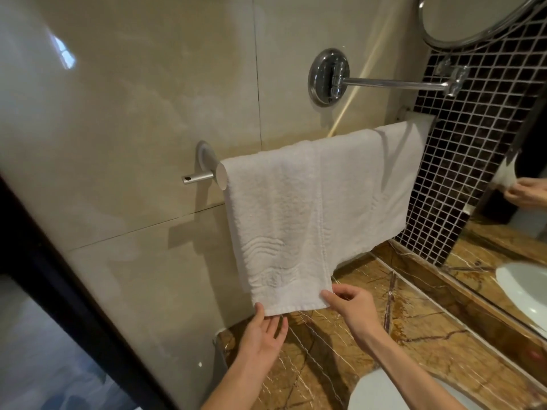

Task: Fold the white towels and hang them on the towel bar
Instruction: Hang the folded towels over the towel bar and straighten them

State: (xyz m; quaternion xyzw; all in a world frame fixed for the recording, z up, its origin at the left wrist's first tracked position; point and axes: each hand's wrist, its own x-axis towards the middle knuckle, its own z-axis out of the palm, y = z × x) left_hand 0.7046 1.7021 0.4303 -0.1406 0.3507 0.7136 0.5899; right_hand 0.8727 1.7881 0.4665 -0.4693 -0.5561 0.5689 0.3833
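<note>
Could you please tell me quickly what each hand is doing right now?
Left hand: open, straight fingers touching the front towel at its bottom edge.
Right hand: pinching that towel's lower right corner.

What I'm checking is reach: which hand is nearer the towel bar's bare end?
Left. The left hand is below the bar end, at the front towel's lower-left hem; the right hand is farther right, at the lower-right corner.
</note>
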